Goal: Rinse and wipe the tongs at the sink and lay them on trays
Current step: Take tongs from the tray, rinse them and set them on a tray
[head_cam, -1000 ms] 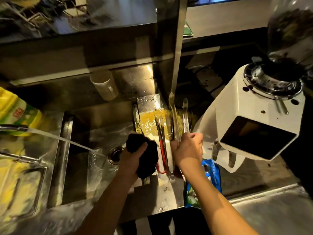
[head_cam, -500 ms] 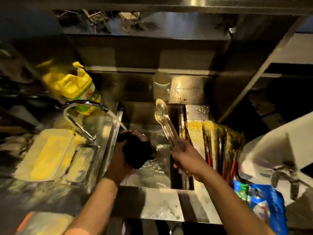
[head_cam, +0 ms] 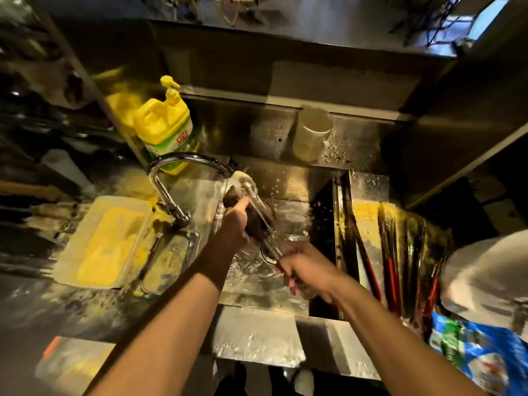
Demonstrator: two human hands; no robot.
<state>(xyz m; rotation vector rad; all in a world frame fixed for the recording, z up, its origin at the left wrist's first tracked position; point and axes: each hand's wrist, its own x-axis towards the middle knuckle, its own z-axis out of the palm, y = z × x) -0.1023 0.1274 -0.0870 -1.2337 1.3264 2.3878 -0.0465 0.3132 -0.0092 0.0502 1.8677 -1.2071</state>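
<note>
My right hand [head_cam: 304, 268] grips the handle end of metal tongs [head_cam: 251, 192] over the steel sink [head_cam: 268, 287]. Their tips reach up-left under the running tap [head_cam: 183, 178], and water splashes off them. My left hand [head_cam: 235, 222] holds a dark cloth [head_cam: 258, 221] against the middle of the tongs. To the right of the sink, several more tongs with red and dark handles [head_cam: 391, 252] lie side by side on a yellow-lit tray [head_cam: 363, 212].
A yellow dish-soap bottle [head_cam: 165, 127] stands behind the tap. A pale tray with yellow cloth [head_cam: 105, 241] lies left of the sink. A cup [head_cam: 311, 132] sits at the back wall. A white machine [head_cam: 485, 278] and a blue packet [head_cam: 483, 355] are at the right.
My right hand lifted a pair of tongs from the tray at the right and carried it left over the sink to under the tap. My left hand brought the dark cloth onto them.
</note>
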